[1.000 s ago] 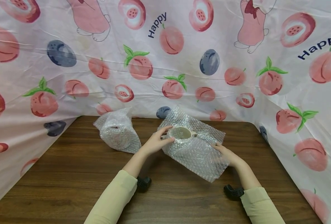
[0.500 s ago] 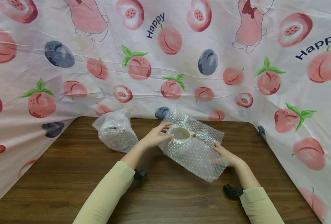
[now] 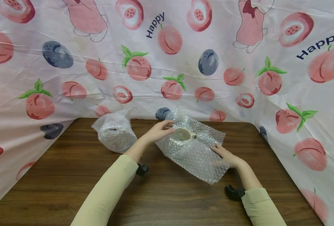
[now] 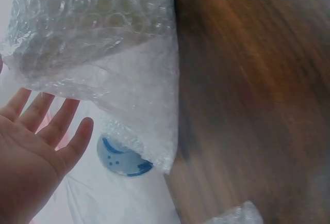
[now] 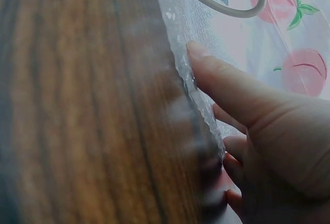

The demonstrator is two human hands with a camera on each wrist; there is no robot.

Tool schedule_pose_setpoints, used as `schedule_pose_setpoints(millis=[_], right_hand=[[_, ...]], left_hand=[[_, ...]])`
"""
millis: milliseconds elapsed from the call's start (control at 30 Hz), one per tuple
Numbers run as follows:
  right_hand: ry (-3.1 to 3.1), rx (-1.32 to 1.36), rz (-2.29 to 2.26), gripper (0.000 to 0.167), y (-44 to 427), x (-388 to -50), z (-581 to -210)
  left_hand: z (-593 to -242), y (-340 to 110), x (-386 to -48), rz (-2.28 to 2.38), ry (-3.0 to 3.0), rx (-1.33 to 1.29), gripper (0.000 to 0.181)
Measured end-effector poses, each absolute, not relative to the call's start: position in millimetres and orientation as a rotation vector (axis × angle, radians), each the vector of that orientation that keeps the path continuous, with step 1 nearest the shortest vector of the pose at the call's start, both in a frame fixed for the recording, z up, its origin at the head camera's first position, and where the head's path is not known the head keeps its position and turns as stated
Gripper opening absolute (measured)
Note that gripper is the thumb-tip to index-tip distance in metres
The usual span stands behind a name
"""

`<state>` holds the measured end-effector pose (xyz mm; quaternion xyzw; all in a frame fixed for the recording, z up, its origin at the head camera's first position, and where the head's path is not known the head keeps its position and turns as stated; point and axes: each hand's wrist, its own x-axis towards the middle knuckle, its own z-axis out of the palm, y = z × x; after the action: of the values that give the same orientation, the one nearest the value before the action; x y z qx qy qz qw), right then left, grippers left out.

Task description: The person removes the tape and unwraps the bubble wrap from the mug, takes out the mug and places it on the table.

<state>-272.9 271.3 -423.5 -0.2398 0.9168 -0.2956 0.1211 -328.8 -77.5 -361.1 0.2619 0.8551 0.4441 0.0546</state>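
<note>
A pale cup (image 3: 181, 134) with a looped handle (image 5: 232, 2) stands upright on a sheet of bubble wrap (image 3: 196, 157), which rises around its side. My left hand (image 3: 157, 131) is beside the cup's left rim; in the left wrist view its extended fingertips touch the edge of the bubble wrap (image 4: 87, 38). To the right, my right hand (image 3: 227, 157) holds the near right part of the sheet, with the wrap between its thumb and fingers. In the right wrist view, the hand (image 5: 278, 141) is at the sheet's edge (image 5: 185, 69).
A bubble-wrapped bundle (image 3: 116, 133) lies at the back left of the brown wooden table (image 3: 167, 201), close to my left forearm. A fruit-patterned cloth (image 3: 99, 78) hangs along the back and both sides. Black devices are on both wrists.
My left hand has shifted up and left from the cup's rim, and the wrap at that side extends farther left. The right hand has hardly moved. The head view has shifted slightly.
</note>
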Motion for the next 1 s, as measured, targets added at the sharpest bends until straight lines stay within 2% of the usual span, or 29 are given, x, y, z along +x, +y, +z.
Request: schedule_pose_setpoints(millis=[600, 1000], right_hand=[[2.67, -0.687, -0.854, 0.091, 274, -275, -427], [2.662, -0.694, -0.858, 0.089, 273, -274, -425]], left_hand=[[-361, -70, -342, 1.189, 2.686, 0.857, 0.042], [-363, -73, -339, 1.293, 2.768, 0.827, 0.035]])
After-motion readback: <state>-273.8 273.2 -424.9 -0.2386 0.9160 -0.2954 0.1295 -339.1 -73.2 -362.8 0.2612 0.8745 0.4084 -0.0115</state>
